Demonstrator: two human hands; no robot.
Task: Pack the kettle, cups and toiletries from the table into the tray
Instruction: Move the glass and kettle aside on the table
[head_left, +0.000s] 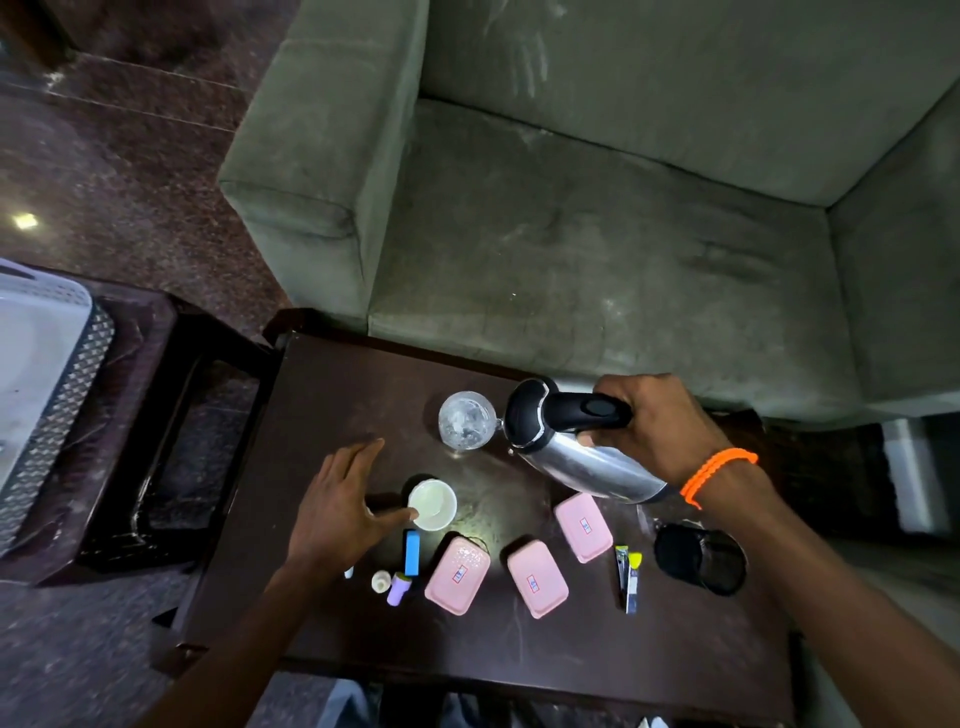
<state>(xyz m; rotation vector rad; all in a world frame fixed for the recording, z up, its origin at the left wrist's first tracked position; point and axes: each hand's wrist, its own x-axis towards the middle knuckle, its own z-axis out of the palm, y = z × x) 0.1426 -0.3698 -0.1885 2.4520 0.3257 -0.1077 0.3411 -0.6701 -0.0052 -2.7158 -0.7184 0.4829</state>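
On table (332, 395): 1 kettle (582, 457) in R hand (654, 426), 2 cups (466, 420), 3 pink boxes (457, 575); L hand (337, 504) spread.

A home living room: green sofa (597, 208), dark coffee table (363, 395), polished stone floor (130, 156).

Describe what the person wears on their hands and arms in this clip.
Both arms are bare, with no sleeves or gloves in view. The right hand has an orange braided wristband at the wrist. The left hand shows no band, watch or ring.

On the table (337, 405), the glass (466, 420) sits left of the kettle (576, 452).
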